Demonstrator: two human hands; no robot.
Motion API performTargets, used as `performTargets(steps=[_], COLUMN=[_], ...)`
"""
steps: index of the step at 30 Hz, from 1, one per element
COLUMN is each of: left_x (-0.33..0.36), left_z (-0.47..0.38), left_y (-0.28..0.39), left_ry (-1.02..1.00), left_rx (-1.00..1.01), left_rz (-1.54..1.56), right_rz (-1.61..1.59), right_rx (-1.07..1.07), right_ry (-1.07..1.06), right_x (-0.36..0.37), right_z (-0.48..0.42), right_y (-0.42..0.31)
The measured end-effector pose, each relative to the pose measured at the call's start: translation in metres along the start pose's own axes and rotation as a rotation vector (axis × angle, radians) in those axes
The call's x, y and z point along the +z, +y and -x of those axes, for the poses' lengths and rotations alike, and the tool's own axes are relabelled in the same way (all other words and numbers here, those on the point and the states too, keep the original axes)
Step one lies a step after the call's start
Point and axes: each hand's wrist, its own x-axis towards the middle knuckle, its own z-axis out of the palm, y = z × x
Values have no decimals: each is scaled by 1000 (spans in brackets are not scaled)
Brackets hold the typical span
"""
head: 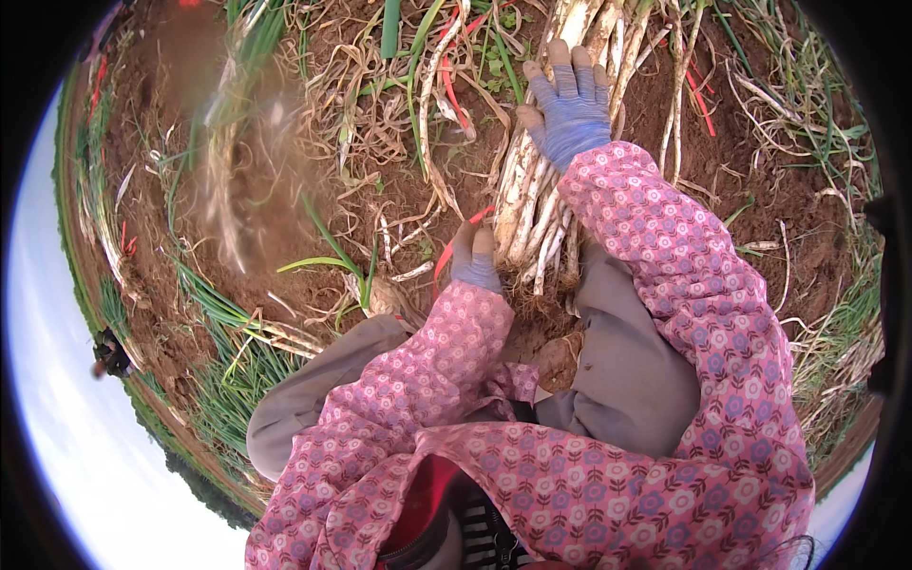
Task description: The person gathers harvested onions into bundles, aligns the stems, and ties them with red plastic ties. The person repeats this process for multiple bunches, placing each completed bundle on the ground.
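Observation:
A thick bunch of spring onions with pale, soil-streaked stalks lies before me, its roots towards my knees. My right hand, in a blue-grey glove with tan fingertips, rests flat on top of the stalks with its fingers spread. Beside the root end, on the left, is my left hand, gloved the same way. A red strip shows on both sides of its fingertips and appears pinched there. The strip's far end runs to the bunch's edge; whether it passes underneath is hidden.
Brown soil holds withered leaves and another red strip. Green spring onions lie at left, with more at right. A single onion plant is by my left knee. Far left, a person is partly visible. A blur covers the upper left.

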Motion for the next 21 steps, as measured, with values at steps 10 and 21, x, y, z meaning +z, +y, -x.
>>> performTargets(steps=[10,21], left_x=[37,8], left_z=[-15,-45], left_y=[47,17], left_ry=[124,210], left_rx=[-149,-621], left_rz=[279,249], right_rz=[17,39], right_rx=[-53,-9], right_ry=[-100,-96], right_x=[-23,-25], right_z=[1,2], right_y=[-6,-12])
